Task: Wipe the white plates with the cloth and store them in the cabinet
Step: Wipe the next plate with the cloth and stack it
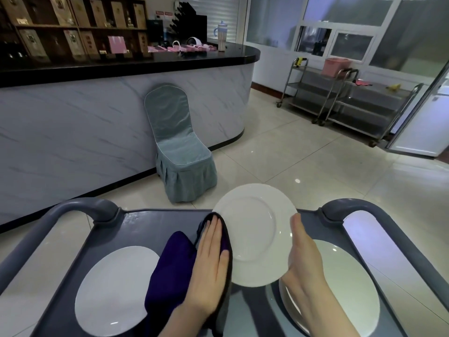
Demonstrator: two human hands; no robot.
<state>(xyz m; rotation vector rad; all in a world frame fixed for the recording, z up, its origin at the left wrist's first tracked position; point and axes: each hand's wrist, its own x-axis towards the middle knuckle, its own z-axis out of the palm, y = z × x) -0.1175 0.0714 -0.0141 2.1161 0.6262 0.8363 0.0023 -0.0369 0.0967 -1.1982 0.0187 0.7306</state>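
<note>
Step in hand: wiping. The held plate (255,234) is lifted clear of the cart tray (145,227) and sits between the two hands, face up and tilted slightly toward the person. The left hand (209,271) lies flat with its fingers straight and together on the dark cloth (170,271), pressing the cloth against the near-left rim of the plate. The rest of the cloth hangs in a fold to the outer side of that hand and under the palm. The right hand (303,266) grips the opposite rim, with the thumb laid on the upper face. Its fingers are hidden beneath the plate, so their position cannot be confirmed. A single plate (114,290) lies on the tray beyond the cloth, to the outer side of the left hand, and a plate stack (345,288) sits directly below the right hand. Judgement: only the rim area under the left hand is covered, so the next move calls for sweeping the cloth across the face while the right hand steadies or rotates the plate. Storage is not yet begun, and no cabinet can be identified with certainty from here. Keep the right-hand grip firm, as the glazed rim is likely to be slippery
</note>
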